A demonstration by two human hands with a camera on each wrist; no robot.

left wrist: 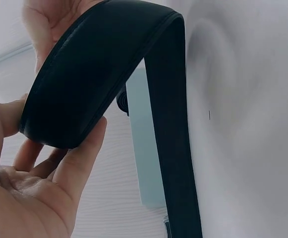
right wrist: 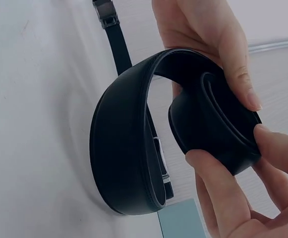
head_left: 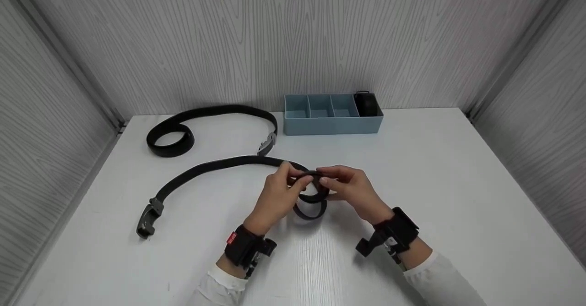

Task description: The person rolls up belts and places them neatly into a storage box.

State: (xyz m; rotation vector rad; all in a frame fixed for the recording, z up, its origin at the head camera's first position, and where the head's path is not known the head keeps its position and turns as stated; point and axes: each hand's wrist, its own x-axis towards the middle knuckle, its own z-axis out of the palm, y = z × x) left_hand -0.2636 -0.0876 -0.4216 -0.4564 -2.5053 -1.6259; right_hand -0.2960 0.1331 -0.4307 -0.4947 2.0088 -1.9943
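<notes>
A black belt (head_left: 219,162) lies across the table, its metal buckle (head_left: 149,219) at the left front. Its other end is rolled into a loop (head_left: 313,199) between both hands, raised over the table. My left hand (head_left: 277,196) pinches the loop's left side with thumb and fingers. On the right side, my right hand (head_left: 355,189) pinches the same roll. In the right wrist view the tight inner coil (right wrist: 208,124) sits between both hands' fingertips, with a wider loop of strap (right wrist: 121,144) hanging beside it. The left wrist view shows the strap (left wrist: 171,124) dropping away from the roll.
Behind the hands stands a blue-grey divided box (head_left: 332,126) with several compartments; a rolled black belt (head_left: 366,104) fills the rightmost one. Another black belt (head_left: 215,110) lies at the back left, partly curled, its buckle (head_left: 268,144) close to the held belt's strap. Walls enclose the table's back and sides.
</notes>
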